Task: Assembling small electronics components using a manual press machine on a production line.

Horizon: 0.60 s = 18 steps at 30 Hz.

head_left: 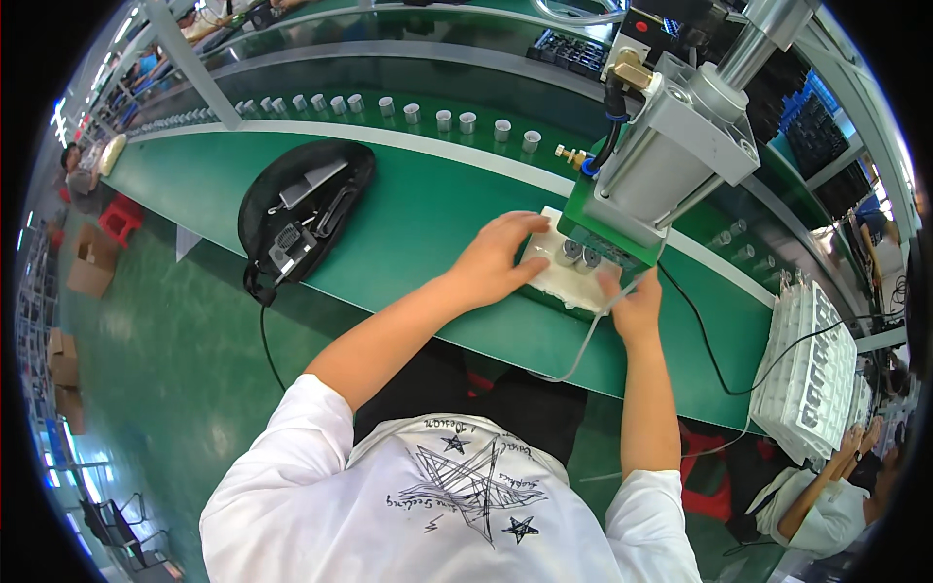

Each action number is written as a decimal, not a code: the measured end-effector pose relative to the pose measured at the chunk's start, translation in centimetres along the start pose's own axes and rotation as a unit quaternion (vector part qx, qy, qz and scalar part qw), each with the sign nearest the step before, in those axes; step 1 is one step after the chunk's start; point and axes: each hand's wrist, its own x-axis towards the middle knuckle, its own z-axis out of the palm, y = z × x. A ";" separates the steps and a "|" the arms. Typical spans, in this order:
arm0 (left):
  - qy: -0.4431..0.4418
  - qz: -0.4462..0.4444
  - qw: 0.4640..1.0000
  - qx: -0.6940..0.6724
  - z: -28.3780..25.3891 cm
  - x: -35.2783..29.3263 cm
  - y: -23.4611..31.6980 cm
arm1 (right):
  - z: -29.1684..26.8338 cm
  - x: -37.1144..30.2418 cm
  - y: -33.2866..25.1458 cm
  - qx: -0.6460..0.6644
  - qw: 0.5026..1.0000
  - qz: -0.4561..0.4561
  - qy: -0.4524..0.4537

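Observation:
Under the press head stands a pale cream block (pixel 573 289) with two small silver-grey cylindrical parts (pixel 577 256) upright in its middle. My left hand (pixel 496 262) is at the block's left side, thumb and fingers apart, the fingertips at its edge. On the block's right side is my right hand (pixel 637 303), thumb pointing toward the block and fingers apart from it; a thin clear tube crosses in front and partly hides it. Neither hand visibly holds anything. Just above the block hangs the green plate (pixel 607 233) of the pneumatic press (pixel 661 146).
A black zip case (pixel 309 209) with metal and electronic pieces lies open at left on the green bench (pixel 428 214). Beyond the bench, a row of small silver cups (pixel 444 120) lines the conveyor. White trays (pixel 805 369) are stacked at right, near cables and another person (pixel 826 505).

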 end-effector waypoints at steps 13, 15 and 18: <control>0.064 -0.030 0.997 0.035 0.1 7.9 -5.5 | -3.7 7.7 5.4 0.099 0.987 0.102 0.074; 0.050 0.020 0.992 0.111 1.1 11.5 -7.8 | -4.6 11.2 13.2 -0.125 0.991 -0.029 0.031; 0.029 0.028 0.978 0.203 3.6 16.0 -13.9 | -1.8 14.4 15.3 0.049 0.998 0.021 0.017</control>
